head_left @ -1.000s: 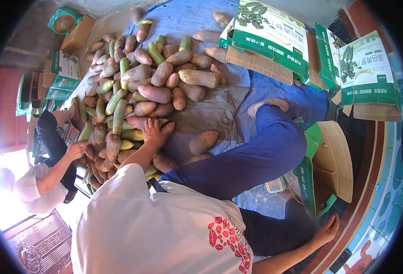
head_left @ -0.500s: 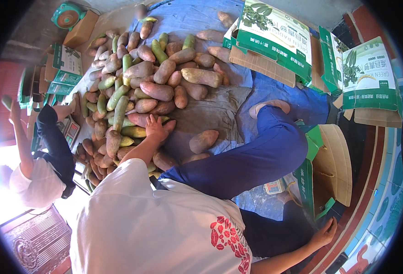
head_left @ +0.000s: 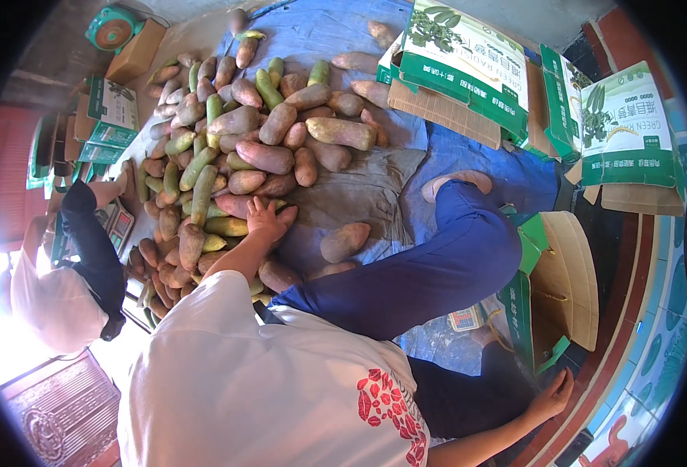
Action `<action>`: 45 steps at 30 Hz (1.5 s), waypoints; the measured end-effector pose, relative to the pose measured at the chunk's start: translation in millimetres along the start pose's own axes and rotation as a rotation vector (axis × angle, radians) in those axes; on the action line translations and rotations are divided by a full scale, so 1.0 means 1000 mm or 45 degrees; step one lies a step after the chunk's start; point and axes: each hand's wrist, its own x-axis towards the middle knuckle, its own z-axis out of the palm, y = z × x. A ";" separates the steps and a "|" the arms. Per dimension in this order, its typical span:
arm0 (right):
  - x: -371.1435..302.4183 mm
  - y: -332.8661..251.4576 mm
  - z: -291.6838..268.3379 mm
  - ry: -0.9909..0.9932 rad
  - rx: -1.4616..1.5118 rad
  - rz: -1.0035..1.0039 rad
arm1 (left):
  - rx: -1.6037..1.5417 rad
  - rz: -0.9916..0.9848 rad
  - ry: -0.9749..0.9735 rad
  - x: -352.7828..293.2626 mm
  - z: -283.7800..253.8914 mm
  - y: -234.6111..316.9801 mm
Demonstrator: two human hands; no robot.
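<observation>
My left hand (head_left: 265,222) lies on the pile with its fingers spread, touching the radishes and holding nothing that I can see. Against its fingertips is a reddish radish (head_left: 233,205), and beside the fingers a yellow-green radish (head_left: 225,226). What is beneath the palm is hidden. Far to the right, off the pile, my right hand (head_left: 552,398) hangs low with its fingers apart and nothing between them. Nearest to it is an open green carton (head_left: 569,288). A single brownish radish (head_left: 345,242) lies on the sheet to the right of my left hand.
Blue sheeting (head_left: 483,159) lies under the pile. Green-and-white cartons (head_left: 468,54) stand at the far right, and more cartons (head_left: 110,117) are at the left. A scale (head_left: 465,317) lies near my legs. On the left, a co-worker (head_left: 59,303) sits by another scale (head_left: 117,223).
The co-worker on the left has lowered a raised arm that held up a green radish, and leans toward the pile. My own hands have hardly moved.
</observation>
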 end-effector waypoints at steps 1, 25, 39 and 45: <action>0.000 0.000 0.000 0.005 0.014 -0.011 | 0.042 0.002 -0.011 0.005 0.005 -0.003; 0.003 0.000 0.002 -0.038 0.002 0.000 | -0.029 -0.036 0.350 0.075 -0.034 -0.028; 0.004 -0.005 0.003 -0.034 0.006 0.018 | 0.482 0.337 0.352 0.080 -0.026 -0.035; 0.003 -0.008 0.001 -0.008 -0.015 -0.052 | 0.367 0.279 0.418 0.075 -0.041 -0.036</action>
